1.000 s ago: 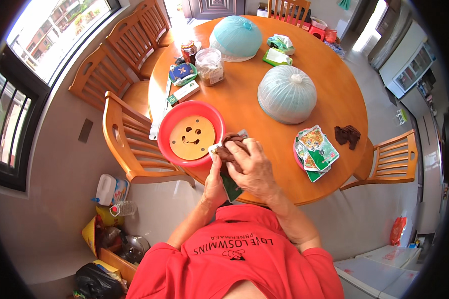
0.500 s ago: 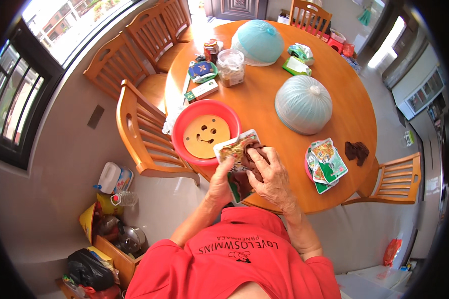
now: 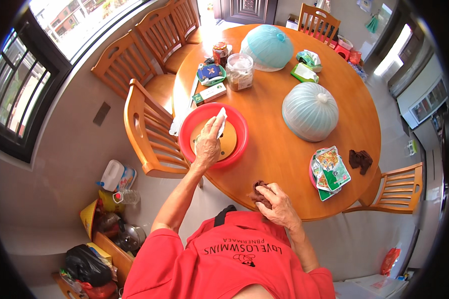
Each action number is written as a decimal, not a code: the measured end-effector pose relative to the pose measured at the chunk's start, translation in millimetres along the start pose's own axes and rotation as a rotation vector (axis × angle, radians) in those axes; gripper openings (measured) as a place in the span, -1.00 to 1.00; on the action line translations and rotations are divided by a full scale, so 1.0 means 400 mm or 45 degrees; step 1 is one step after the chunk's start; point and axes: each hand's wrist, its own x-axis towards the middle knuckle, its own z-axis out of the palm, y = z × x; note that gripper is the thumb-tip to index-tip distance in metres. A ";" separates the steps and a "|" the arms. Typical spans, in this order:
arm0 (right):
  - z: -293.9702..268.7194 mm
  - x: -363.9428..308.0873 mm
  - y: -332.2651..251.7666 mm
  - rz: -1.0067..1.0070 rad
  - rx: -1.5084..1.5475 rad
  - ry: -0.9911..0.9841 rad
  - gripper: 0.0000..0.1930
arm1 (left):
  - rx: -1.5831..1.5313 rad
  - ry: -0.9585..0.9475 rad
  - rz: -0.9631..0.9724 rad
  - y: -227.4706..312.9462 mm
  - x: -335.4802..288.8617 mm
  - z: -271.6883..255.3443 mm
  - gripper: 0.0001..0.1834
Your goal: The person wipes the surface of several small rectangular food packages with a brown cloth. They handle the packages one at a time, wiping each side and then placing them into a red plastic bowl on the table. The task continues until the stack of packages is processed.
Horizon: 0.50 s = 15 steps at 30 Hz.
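Observation:
My left hand [image 3: 207,144] is over the red basin [image 3: 242,122], closed on a flat food packet [image 3: 222,119] that shows mostly its whitish edge. Under that hand, a round yellow-orange disc with holes [image 3: 228,142] lies inside the basin, partly covered. At the table's near edge, my right hand [image 3: 279,207] grips a crumpled dark brown cloth [image 3: 259,193]. Several similar green-and-white packets [image 3: 333,169] are stacked on a pink dish to the right. Beside them lies another dark brown cloth [image 3: 360,161].
Two domed food covers [image 3: 310,110] stand on the round wooden table [image 3: 264,129]. A clear plastic jar [image 3: 240,72], a small box [image 3: 209,93] and wipes packs [image 3: 304,73] are farther back. Wooden chairs [image 3: 147,132] surround the table.
My left hand has carried the packet away from the cloth, leftward and up over the basin. My right hand has dropped toward the table's near edge, still holding the brown cloth.

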 end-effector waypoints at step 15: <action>0.000 -0.070 0.034 0.175 0.193 0.089 -0.58 | 0.448 -0.806 -0.438 -0.132 0.027 0.085 0.06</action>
